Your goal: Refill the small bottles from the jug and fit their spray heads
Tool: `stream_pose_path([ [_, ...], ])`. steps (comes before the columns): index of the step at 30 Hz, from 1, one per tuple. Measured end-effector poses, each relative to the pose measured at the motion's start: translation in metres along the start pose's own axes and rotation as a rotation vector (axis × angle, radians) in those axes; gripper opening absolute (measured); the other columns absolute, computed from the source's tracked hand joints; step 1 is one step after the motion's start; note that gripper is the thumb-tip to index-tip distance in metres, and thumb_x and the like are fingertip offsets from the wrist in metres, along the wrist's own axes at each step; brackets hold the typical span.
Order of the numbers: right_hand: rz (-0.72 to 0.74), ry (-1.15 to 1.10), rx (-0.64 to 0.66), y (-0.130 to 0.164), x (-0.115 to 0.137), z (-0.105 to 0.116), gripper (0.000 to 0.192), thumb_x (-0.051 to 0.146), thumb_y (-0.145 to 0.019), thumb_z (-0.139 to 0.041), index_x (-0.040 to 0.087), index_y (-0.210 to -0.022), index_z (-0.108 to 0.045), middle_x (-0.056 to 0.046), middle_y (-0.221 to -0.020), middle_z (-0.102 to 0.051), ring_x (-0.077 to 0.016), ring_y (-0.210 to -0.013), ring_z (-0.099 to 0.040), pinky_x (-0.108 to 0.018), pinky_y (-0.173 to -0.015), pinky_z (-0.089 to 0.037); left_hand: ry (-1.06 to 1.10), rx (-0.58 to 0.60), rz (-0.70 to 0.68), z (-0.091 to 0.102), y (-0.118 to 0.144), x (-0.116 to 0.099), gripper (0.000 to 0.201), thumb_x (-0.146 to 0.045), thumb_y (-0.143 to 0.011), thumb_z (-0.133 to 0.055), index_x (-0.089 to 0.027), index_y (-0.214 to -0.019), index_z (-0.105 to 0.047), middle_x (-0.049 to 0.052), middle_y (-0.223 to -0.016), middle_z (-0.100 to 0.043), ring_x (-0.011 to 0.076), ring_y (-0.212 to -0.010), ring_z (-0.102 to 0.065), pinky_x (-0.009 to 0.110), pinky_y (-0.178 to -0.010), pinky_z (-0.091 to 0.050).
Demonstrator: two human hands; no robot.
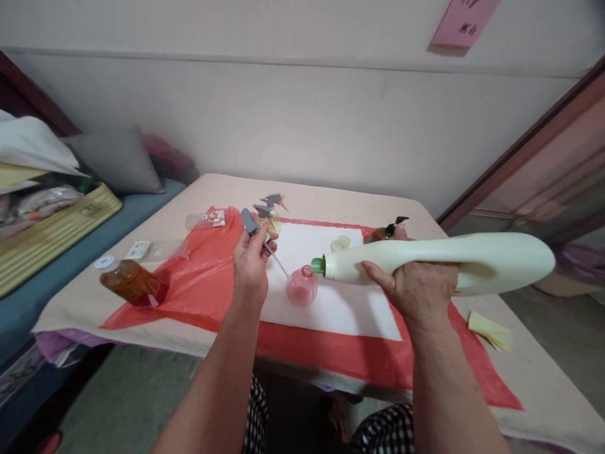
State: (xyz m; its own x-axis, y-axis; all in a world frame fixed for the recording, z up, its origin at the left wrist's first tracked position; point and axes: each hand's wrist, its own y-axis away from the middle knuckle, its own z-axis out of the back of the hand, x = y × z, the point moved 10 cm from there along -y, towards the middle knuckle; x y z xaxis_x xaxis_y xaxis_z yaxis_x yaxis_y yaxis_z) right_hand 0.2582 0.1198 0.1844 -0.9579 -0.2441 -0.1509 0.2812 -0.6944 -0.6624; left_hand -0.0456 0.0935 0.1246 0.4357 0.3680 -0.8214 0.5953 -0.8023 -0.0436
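the small pink bottle [301,285] stands open on the white sheet [331,309] on the desk [543,391]; i cannot tell how much is in it. just to its right, my right hand [416,287] is wrapped around the big pale green bottle [439,258], which lies almost level in the air, its green spout [318,265] right at the pink bottle's mouth. just left of the pink bottle, my left hand [250,261] is closed on a grey spray head [249,221], and its thin tube [278,265] slants down toward the pink bottle's neck. behind the pink bottle sits a second spray bottle [269,214] with a grey trigger, a pale cap [340,243] and a dark pump bottle [385,231]. far left of it, a bottle of brown liquid [132,282] lies on its side at the edge of the red plastic sheet [208,284].
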Motion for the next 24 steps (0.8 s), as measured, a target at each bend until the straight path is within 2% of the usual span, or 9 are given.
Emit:
stream_pose_path([
  [24, -0.012, 0.032, 0.013, -0.0016, 0.0001, 0.0011, 0.094, 0.077, -0.088, -0.037, 0.007, -0.150, -0.041, -0.017, -0.089, -0.071, -0.0320, -0.080, -0.061, -0.044, -0.082, -0.038, 0.013, -0.007, 0.009, -0.0016, 0.0018, -0.0018, 0.019, -0.034, -0.076, -0.076, -0.018, -0.084, -0.068, 0.004, -0.080, -0.066, 0.0126, -0.070, -0.059, 0.026, -0.066, -0.046],
])
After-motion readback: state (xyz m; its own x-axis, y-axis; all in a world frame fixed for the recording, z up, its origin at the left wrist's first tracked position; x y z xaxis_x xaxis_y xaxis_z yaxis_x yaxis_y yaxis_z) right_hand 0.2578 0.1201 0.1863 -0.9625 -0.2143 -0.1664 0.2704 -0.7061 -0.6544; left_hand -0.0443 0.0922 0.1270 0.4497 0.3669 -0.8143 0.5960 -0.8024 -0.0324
